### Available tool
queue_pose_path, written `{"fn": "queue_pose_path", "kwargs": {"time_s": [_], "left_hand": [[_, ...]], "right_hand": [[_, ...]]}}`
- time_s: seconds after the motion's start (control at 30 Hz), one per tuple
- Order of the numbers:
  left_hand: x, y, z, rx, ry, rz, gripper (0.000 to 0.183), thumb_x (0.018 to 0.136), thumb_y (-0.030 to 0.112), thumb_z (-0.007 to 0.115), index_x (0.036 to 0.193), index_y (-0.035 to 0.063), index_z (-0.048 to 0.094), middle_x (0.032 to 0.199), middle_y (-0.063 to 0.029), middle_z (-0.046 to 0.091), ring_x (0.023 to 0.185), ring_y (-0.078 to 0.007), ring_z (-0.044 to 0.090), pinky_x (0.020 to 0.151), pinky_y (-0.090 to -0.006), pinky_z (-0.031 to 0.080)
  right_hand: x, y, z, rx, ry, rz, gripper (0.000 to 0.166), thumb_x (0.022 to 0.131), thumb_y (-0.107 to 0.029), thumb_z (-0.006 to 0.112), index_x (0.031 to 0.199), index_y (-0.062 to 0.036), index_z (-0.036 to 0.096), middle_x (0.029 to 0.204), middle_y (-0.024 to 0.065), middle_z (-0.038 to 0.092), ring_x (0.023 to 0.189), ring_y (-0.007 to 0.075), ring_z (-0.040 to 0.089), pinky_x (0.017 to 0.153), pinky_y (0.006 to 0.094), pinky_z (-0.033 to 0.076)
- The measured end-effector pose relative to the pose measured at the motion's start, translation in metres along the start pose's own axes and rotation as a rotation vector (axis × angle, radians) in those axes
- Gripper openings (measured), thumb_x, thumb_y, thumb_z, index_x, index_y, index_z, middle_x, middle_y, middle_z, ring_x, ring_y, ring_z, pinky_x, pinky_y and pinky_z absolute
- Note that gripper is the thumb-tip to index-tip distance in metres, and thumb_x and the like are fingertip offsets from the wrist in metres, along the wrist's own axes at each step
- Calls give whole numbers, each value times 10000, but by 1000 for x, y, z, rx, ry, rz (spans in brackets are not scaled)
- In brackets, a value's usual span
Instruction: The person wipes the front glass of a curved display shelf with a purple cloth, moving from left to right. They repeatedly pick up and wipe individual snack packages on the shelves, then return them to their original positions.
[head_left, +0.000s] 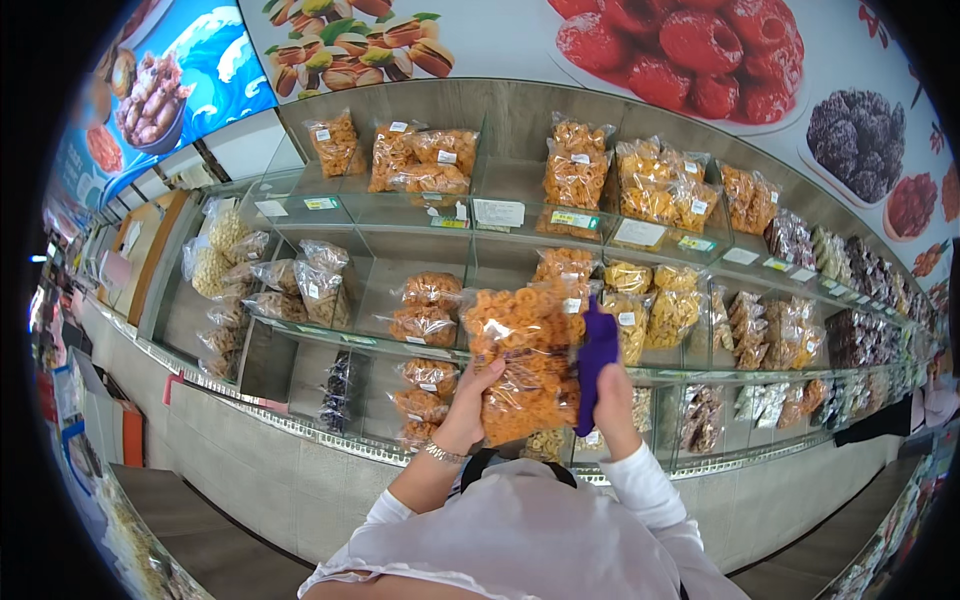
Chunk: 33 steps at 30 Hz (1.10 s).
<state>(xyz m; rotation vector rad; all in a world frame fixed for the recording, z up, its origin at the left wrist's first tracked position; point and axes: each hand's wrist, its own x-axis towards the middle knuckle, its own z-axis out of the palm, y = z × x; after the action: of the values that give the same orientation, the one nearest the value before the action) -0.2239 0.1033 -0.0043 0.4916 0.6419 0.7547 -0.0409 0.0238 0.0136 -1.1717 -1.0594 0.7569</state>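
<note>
A clear plastic bag of orange ring-shaped snacks (525, 367) is held up in front of my chest. My left hand (474, 397) grips its left side, the thumb lying on the front. In my right hand (616, 409) is a purple object, perhaps a cloth or a handheld tool (598, 364); its kind I cannot tell. It stands upright against or close beside the bag's right edge. Behind the held bag, more orange snack bags (576, 176) stand on the upper glass shelf, and yellow snack bags (673, 307) are on the middle one.
Glass dividers and a shelf edge with price tags (405, 217) run across ahead. Bags of pale puffed snacks (210, 270) lie at the left. Dark packaged goods (859, 337) fill shelves at the right, near a person's dark sleeve (874, 424). A wooden-edged counter (157, 255) is far left.
</note>
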Motion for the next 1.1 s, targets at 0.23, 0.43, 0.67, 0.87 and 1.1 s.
{"fn": "queue_pose_path", "kwargs": {"time_s": [0.23, 0.43, 0.67, 0.87, 1.1], "left_hand": [[-16, 7, 2, -317, -305, -197, 659, 895, 492, 427, 1389, 118, 202, 1368, -97, 347, 1208, -236, 421, 980, -431, 387], [-9, -20, -20, -372, -199, -113, 581, 921, 513, 317, 1389, 176, 240, 1410, -84, 296, 1249, -249, 367, 1016, -425, 344], [8, 17, -18, -492, -174, 60, 715, 863, 602, 371, 1364, 97, 293, 1339, -124, 398, 1209, -292, 411, 1010, -457, 339], [4, -5, -8, 83, 5, 543, 654, 929, 508, 278, 1400, 64, 182, 1407, -139, 261, 1266, -293, 311, 1045, -403, 262], [-3, 16, 19, 1018, -205, 669, 663, 928, 392, 337, 1417, 20, 88, 1418, -181, 238, 1286, -309, 263, 1059, -394, 169]], "right_hand": [[45, -27, 25, -507, -254, -50, 465, 950, -325, 354, 1339, -71, 378, 1425, 167, 275, 1327, 325, 233, 1074, 420, 169], [48, -57, 74, -962, -582, -558, 318, 890, -280, 471, 1114, -89, 593, 1276, 55, 486, 1235, 321, 374, 1048, 450, 253], [3, -42, 21, -583, -960, -246, 273, 908, -256, 451, 801, -40, 581, 811, 141, 593, 802, 294, 568, 730, 400, 466], [4, -34, 10, -389, -125, 114, 500, 874, -260, 521, 1276, -38, 324, 1159, 174, 450, 1046, 291, 482, 865, 335, 401], [24, 10, 37, -57, 72, 301, 657, 745, -239, 715, 1243, 6, 365, 1114, 121, 554, 993, 227, 558, 856, 313, 435]]}}
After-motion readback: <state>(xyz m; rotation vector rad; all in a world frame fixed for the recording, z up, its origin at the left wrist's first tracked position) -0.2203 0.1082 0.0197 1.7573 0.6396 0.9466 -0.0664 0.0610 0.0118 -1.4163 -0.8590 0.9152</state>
